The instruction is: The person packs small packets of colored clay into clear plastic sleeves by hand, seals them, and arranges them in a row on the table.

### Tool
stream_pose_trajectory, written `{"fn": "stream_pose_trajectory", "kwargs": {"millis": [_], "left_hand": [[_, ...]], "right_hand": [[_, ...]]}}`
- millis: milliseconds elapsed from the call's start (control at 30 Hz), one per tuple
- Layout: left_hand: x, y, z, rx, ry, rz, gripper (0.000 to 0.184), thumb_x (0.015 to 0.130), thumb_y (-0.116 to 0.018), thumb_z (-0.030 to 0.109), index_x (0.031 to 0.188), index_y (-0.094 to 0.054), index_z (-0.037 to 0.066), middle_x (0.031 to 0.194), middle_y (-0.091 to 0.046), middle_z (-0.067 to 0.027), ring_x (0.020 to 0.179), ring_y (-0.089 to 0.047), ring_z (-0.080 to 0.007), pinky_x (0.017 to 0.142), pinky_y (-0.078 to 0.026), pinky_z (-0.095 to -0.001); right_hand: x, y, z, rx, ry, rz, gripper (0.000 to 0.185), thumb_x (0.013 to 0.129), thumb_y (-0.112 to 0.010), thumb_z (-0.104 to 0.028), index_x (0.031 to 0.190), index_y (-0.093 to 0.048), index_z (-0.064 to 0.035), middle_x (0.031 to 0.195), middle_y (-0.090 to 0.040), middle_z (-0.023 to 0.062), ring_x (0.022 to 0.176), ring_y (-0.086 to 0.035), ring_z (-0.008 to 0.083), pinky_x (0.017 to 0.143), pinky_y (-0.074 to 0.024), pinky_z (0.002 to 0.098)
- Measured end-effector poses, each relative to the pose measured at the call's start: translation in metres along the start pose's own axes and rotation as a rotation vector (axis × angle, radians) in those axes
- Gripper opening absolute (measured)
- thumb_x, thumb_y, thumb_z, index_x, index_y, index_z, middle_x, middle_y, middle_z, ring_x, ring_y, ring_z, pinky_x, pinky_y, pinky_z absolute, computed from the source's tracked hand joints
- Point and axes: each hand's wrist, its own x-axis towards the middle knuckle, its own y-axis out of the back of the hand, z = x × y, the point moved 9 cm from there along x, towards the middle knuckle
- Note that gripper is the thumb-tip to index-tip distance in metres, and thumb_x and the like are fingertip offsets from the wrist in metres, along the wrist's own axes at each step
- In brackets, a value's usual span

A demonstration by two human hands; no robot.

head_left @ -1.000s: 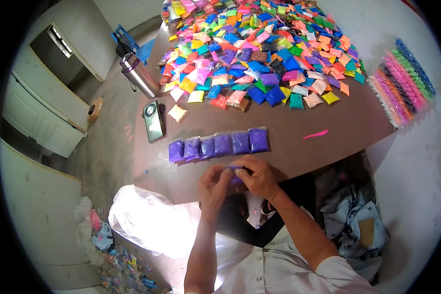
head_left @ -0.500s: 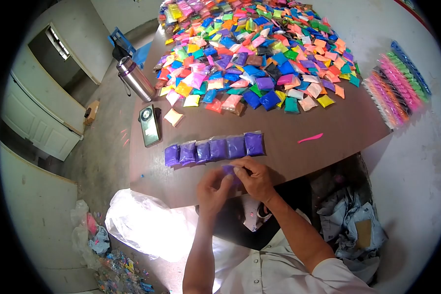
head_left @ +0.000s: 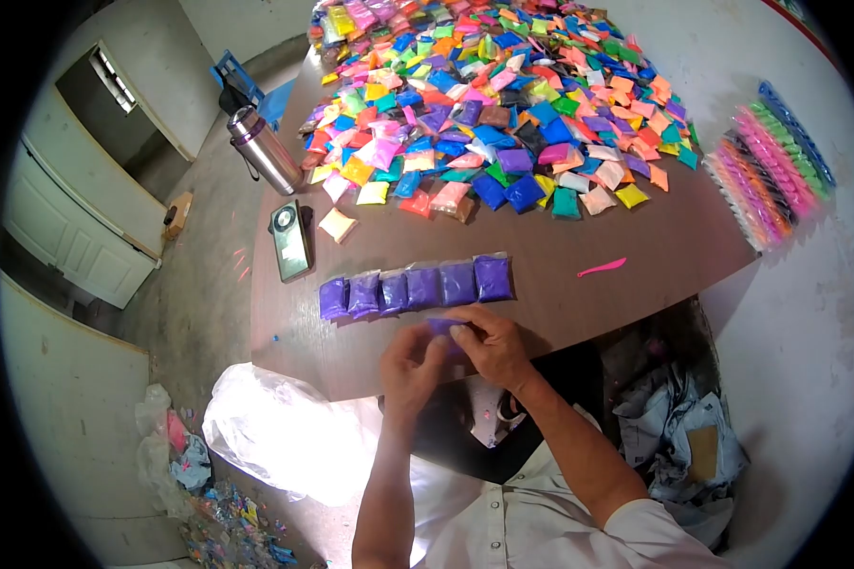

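Between my two hands, over the table's near edge, is a small purple packet [head_left: 443,326], mostly covered by fingers. My left hand [head_left: 412,368] pinches it from the left side. On its right side, my right hand [head_left: 491,349] has thumb and fingers closed on the same packet. Just beyond the hands lies a row of several purple packets [head_left: 423,286], side by side in clear wrapping. A pink plastic knife [head_left: 602,267] rests on the table to the right.
A large heap of colourful packets [head_left: 503,123] covers the table's far part. At the left edge stand a steel thermos [head_left: 264,152] and a phone [head_left: 290,243]. Bundled colourful packs [head_left: 769,171] lie at the right. A white plastic bag [head_left: 285,436] sits below the table's left.
Both hands stay in nearly the same place, with the fingers shifting slightly on the purple packet. The row of packets and the other objects have not moved.
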Motion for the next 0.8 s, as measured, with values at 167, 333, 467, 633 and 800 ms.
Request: {"fn": "stream_pose_trajectory", "kwargs": {"millis": [167, 333, 467, 633, 800], "left_hand": [[-0.001, -0.004, 0.000, 0.035, 0.081, -0.052, 0.025, 0.093, -0.070, 0.012, 0.113, -0.070, -0.003, 0.100, -0.074, -0.0081, 0.091, -0.068, -0.0126, 0.082, -0.054, -0.0274], [0.004, -0.003, -0.001, 0.037, 0.117, -0.037, 0.015, 0.097, -0.064, 0.006, 0.109, -0.068, -0.002, 0.097, -0.071, -0.0045, 0.090, -0.065, -0.0107, 0.083, -0.052, -0.0251], [0.004, 0.002, -0.005, 0.003, 0.052, 0.011, 0.013, 0.097, -0.064, 0.004, 0.108, -0.068, -0.002, 0.095, -0.071, -0.0039, 0.086, -0.065, -0.0096, 0.079, -0.053, -0.0246], [0.005, -0.002, -0.006, 0.024, 0.071, -0.052, 0.017, 0.096, -0.065, 0.004, 0.112, -0.067, -0.003, 0.098, -0.072, -0.0051, 0.089, -0.066, -0.0103, 0.081, -0.054, -0.0253], [0.006, -0.002, -0.006, 0.024, 0.104, -0.075, 0.026, 0.089, -0.070, 0.010, 0.112, -0.070, -0.002, 0.097, -0.075, -0.0088, 0.091, -0.069, -0.0135, 0.082, -0.054, -0.0290]], "right_hand": [[-0.002, 0.006, 0.009, -0.031, -0.023, 0.059, 0.024, 0.093, -0.066, -0.002, 0.117, -0.070, -0.0013, 0.105, -0.071, 0.0103, 0.096, -0.067, 0.0191, 0.085, -0.0537, 0.0303], [-0.001, 0.001, 0.000, -0.036, -0.027, 0.007, 0.031, 0.092, -0.066, 0.001, 0.123, -0.068, -0.0021, 0.108, -0.068, 0.0050, 0.094, -0.064, 0.0103, 0.083, -0.0531, 0.0248], [0.001, -0.004, -0.003, -0.019, -0.012, -0.045, 0.034, 0.091, -0.064, 0.003, 0.124, -0.067, -0.0027, 0.108, -0.066, 0.0027, 0.091, -0.063, 0.0086, 0.079, -0.0530, 0.0234], [-0.001, 0.003, 0.003, 0.009, -0.040, 0.021, 0.032, 0.090, -0.064, 0.004, 0.121, -0.067, -0.0028, 0.102, -0.064, -0.0004, 0.084, -0.060, 0.0063, 0.072, -0.0506, 0.0227], [0.000, 0.004, 0.004, 0.012, -0.018, 0.061, 0.032, 0.090, -0.064, 0.004, 0.121, -0.067, -0.0029, 0.099, -0.064, -0.0011, 0.079, -0.059, 0.0052, 0.071, -0.0501, 0.0224]]}}
